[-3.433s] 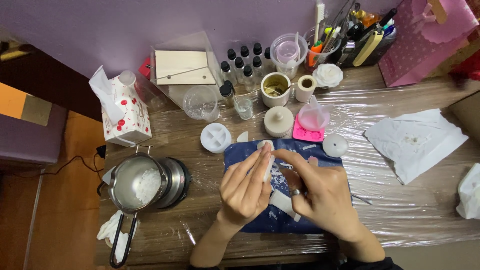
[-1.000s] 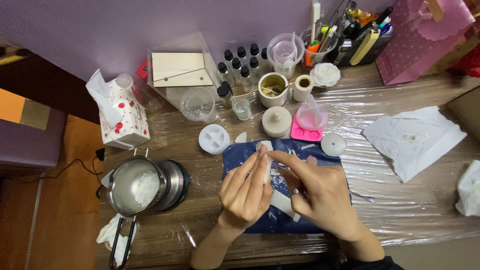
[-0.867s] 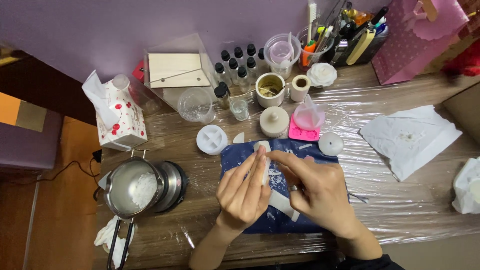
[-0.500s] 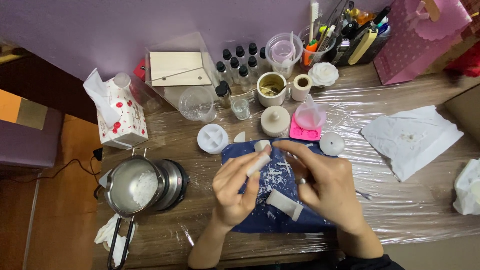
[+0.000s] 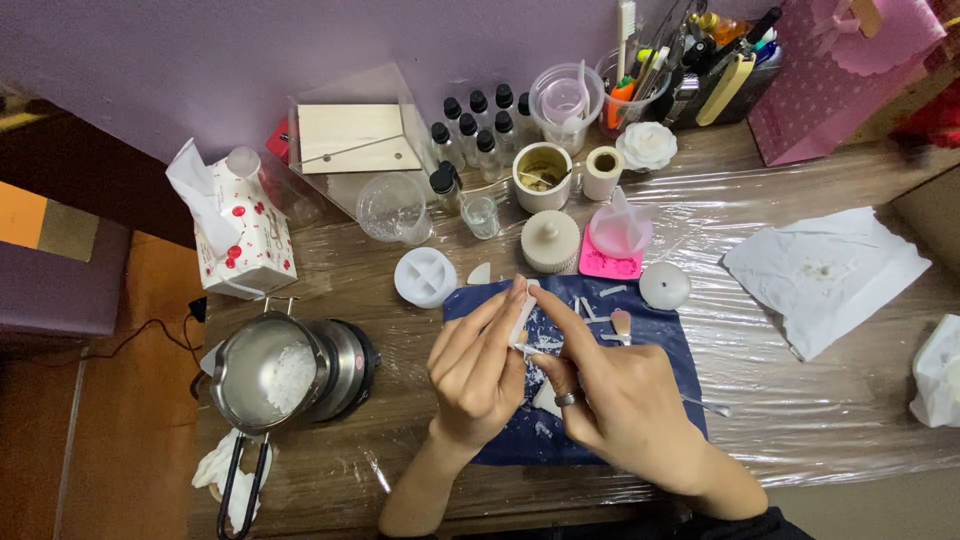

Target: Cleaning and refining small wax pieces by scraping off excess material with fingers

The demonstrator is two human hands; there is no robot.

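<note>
Plastic sheeting is spread over a wooden table (image 5: 840,440) set against a purple wall, and a dark blue cloth (image 5: 660,350) is laid at its middle. Above that cloth a small white wax piece (image 5: 523,318) is pinched upright in the fingers of the left hand (image 5: 478,372), while the right hand (image 5: 620,405), a ring on one finger, is closed narrowly against the piece's lower end; whether a tool is gripped there cannot be told. White flakes and broken slivers (image 5: 590,305) are scattered on the cloth beneath.

Judged from the brittle fragments, the piece could snap if pressed too hard, and crumbs could be carried off the cloth onto the sheeting. A dropped piece could roll toward the table's near edge.

To the left, a metal pouring pot (image 5: 262,375) is seen on a small burner, with a lump of white wax inside. A clear plastic cup (image 5: 392,208) appears empty. A cream ceramic jar (image 5: 541,176) holds a brownish residue and a stick. A pink silicone cup (image 5: 619,228) stands on a pink mould, its contents unclear. Dark-capped bottles (image 5: 478,130) are grouped behind, and a measuring cup (image 5: 566,100) nearby holds a smaller cup.
</note>
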